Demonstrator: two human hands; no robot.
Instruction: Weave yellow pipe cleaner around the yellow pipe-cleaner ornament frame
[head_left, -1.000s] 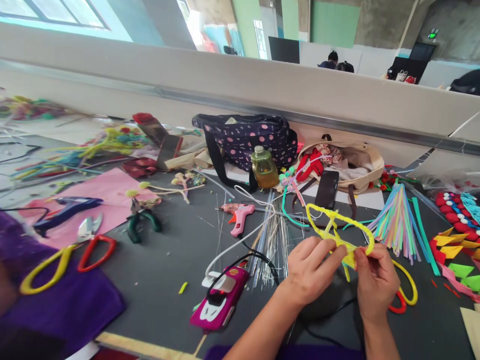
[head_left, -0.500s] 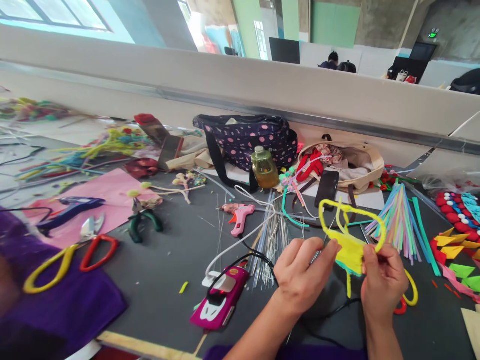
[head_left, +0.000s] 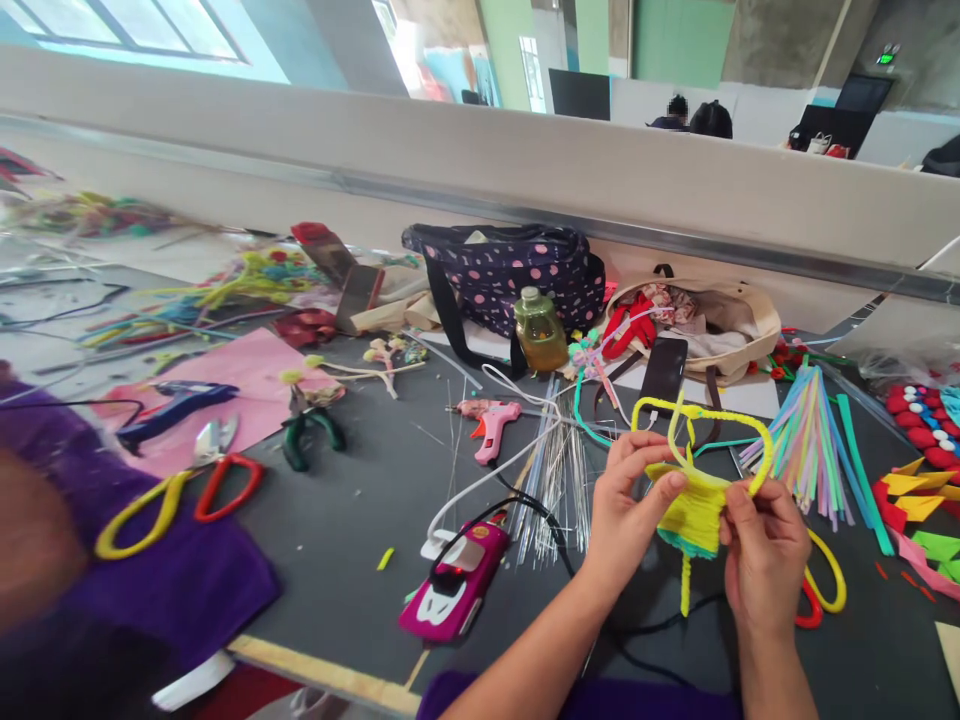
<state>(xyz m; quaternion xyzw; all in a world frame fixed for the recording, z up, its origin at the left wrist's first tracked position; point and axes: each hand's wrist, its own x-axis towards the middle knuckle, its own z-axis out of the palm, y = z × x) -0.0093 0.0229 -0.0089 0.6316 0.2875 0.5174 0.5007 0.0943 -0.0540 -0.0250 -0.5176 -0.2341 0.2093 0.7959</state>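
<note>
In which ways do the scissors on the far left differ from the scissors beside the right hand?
The left scissors show blades and both handle loops; the right scissors are partly hidden behind the right hand. The left scissors lie partly on purple cloth; the right scissors' loops appear against dark tabletop. Both have one yellow and one red handle.

Place: craft workshop
Tools: pink glue gun, scissors, pliers
Stock: pastel fuzzy stems, wires
Room: concrete wall

No readable text tbh, the lit green sign way beyond the right hand is too small.
</note>
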